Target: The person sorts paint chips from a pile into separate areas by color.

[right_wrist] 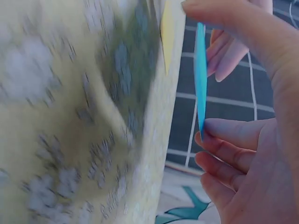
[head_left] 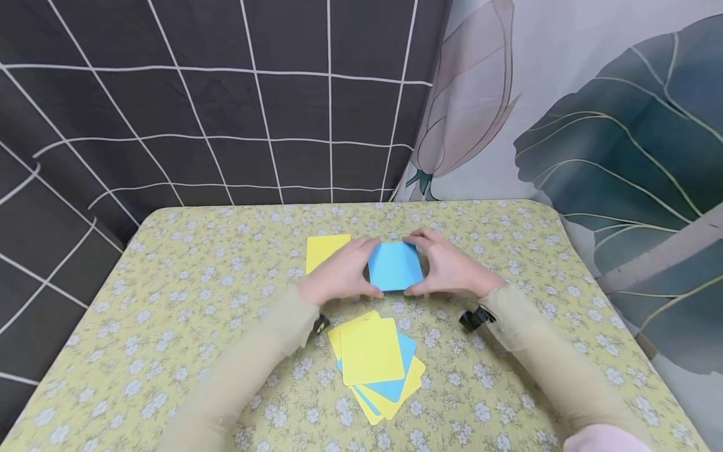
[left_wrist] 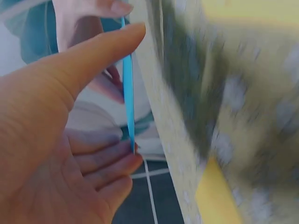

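Observation:
A blue square card [head_left: 395,267] is held above the table by both hands. The left hand [head_left: 347,270] pinches its left side between thumb and fingers; the right hand [head_left: 450,267] grips its right side the same way. Seen nearly edge-on in the left wrist view, the blue card [left_wrist: 128,93] bows slightly between the left thumb and fingertips. The right wrist view also shows the card's thin edge [right_wrist: 201,79]. One yellow card [head_left: 324,248] lies just beyond the left hand, partly covered by it. Nearer the body is a fanned pile of yellow and blue cards, topped by a yellow card [head_left: 373,353].
A yellow floral tablecloth [head_left: 186,314] covers the table. Behind it hangs a dark gridded curtain [head_left: 214,107], with a leaf-and-flower printed cloth [head_left: 565,157] at the right. Small black devices [head_left: 477,318] sit under both wrists.

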